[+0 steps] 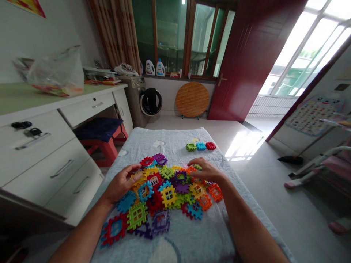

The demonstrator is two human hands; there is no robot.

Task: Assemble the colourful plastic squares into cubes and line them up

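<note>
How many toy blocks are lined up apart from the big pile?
3, near the far end of the cloth: a green block at left, a blue block in the middle, a red block at right. None looks hidden.

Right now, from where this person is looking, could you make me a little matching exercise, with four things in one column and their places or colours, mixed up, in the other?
Things:
1. Left hand
2. Right hand
3. Row of three blocks
4. Round wooden board

Places or colours:
A. Green, blue and red
B. At the right side of the block pile
C. Standing on the floor
D. At the left side of the block pile

Right pairs: 1-D, 2-B, 3-A, 4-C
</note>
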